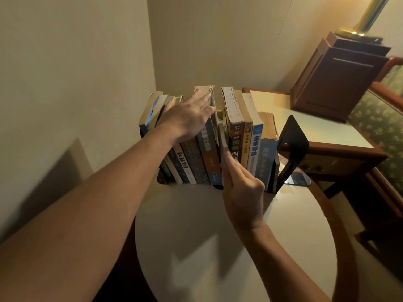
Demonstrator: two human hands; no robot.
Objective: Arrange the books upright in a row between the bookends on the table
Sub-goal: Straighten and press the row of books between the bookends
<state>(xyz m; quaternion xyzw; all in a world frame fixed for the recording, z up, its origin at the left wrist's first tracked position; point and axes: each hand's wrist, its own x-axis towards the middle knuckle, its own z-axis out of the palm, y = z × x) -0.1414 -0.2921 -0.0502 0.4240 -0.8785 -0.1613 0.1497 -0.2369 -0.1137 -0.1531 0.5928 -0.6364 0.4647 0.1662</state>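
At frame centre on the worktop [196,236], the left hand [187,115] presses flat, fingers straight, on the leaning books [193,155] to hold a gap open, while the right hand [243,192] pinches a thin book [222,138], apparently to slot it in.

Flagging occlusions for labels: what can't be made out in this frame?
All in the head view:
- left bookend: mostly hidden behind the books.
- thin book pinched by the right hand: motion-blurred, title unreadable.
- several book tops: covered by the left hand.
- lamp: cut off by the top edge.
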